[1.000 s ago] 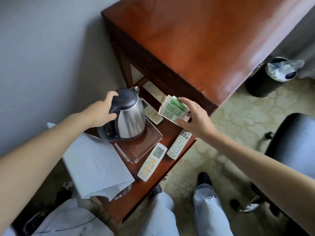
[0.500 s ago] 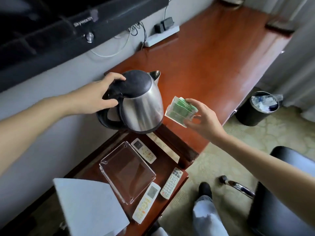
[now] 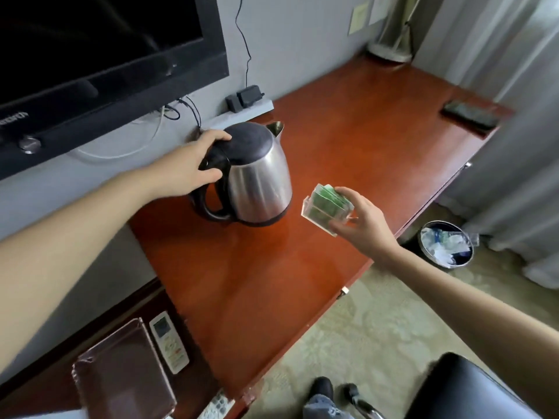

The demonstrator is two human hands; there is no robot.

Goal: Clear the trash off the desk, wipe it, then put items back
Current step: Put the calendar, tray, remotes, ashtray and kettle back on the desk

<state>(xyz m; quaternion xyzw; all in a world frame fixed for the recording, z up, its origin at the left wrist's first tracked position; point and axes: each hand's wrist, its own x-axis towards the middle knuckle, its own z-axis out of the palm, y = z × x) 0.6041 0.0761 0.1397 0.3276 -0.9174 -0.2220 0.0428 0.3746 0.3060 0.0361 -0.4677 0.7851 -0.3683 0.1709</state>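
A steel kettle (image 3: 260, 182) with a black lid and handle stands on or just above the red-brown desk (image 3: 348, 152), near its left end. My left hand (image 3: 198, 164) grips the kettle's black handle. Right of the kettle, my right hand (image 3: 363, 222) holds a clear plastic box of green tea packets (image 3: 325, 205) just over the desk top. Whether the box touches the wood I cannot tell.
A television (image 3: 90, 55) hangs on the wall above a power strip (image 3: 248, 105). A dark phone (image 3: 470, 114) lies at the desk's far right. The low side table holds a clear tray (image 3: 121, 373) and a white remote (image 3: 169, 341). A full trash bin (image 3: 446, 244) and a black chair (image 3: 472, 388) stand on the floor.
Both hands have carried the kettle and the tea box up from the low side table and over onto the desk top. The view has swung up and right with them.
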